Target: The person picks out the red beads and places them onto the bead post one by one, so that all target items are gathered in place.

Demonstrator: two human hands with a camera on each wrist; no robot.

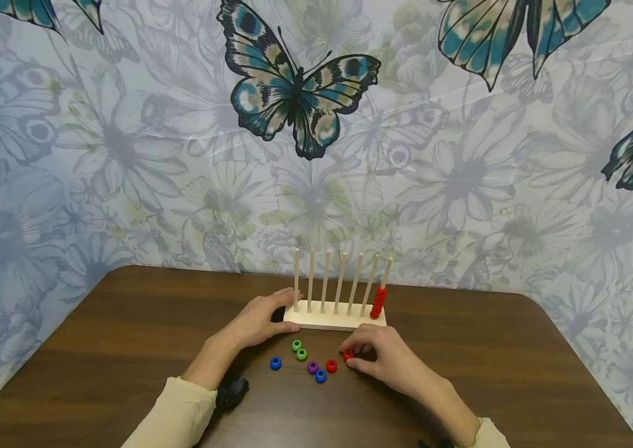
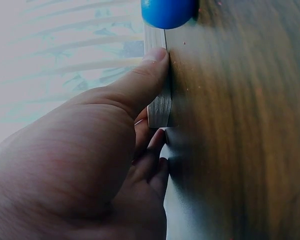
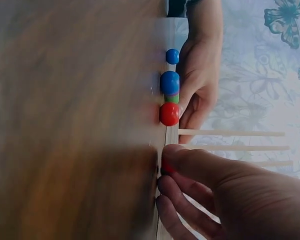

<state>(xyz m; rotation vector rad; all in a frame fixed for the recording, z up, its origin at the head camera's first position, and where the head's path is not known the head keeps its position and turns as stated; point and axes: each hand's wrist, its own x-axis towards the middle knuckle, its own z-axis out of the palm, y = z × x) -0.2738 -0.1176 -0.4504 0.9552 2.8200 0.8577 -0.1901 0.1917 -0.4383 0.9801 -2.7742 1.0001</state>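
A pale wooden peg board (image 1: 324, 320) with a row of upright pegs stands toward the back of the table. My left hand (image 1: 255, 318) grips its left end, thumb along the front edge (image 2: 160, 107) and fingers behind. On the rightmost peg sits a stack of red beads (image 1: 378, 303). In front of the board, my right hand (image 1: 392, 358) pinches a red bead (image 1: 348, 355) between thumb and fingertips, low at the tabletop; in the right wrist view the thumb mostly covers this bead (image 3: 167, 167). Another red bead (image 1: 331, 366) lies just left of it.
Loose beads lie between the hands: two green beads (image 1: 296, 345), a purple bead (image 1: 313, 368), a blue bead (image 1: 321, 376) beside it and another blue bead (image 1: 275, 363) farther left. Behind the brown table (image 1: 462, 323) hangs a butterfly-patterned cloth (image 1: 305, 205).
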